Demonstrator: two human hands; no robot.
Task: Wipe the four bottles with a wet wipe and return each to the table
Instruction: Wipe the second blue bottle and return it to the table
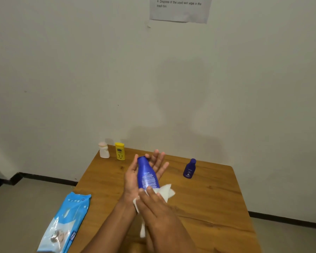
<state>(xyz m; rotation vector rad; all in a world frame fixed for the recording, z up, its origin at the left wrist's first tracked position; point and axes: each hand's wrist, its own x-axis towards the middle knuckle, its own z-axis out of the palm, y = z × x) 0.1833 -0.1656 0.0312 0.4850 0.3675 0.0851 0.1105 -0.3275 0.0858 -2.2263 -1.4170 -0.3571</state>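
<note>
- Head view, step in hand: our left hand (144, 172), fingers spread, cradled the blue bottle (147, 173) above the table (217, 198); our right hand (153, 201) pinched the wet wipe (165, 191) against its base.
- Advice: we should turn the bottle while wiping upward.
- Nearby: white bottle (104, 150), yellow bottle (120, 151), small purple bottle (189, 168) upright, well apart; wipes pack (66, 221) at the left edge. Nothing obstructed us.

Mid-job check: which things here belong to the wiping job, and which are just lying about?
Job:
big blue bottle
wet wipe
small purple bottle
yellow bottle
white bottle
table

Lying about:
wipes pack
wall notice
</note>
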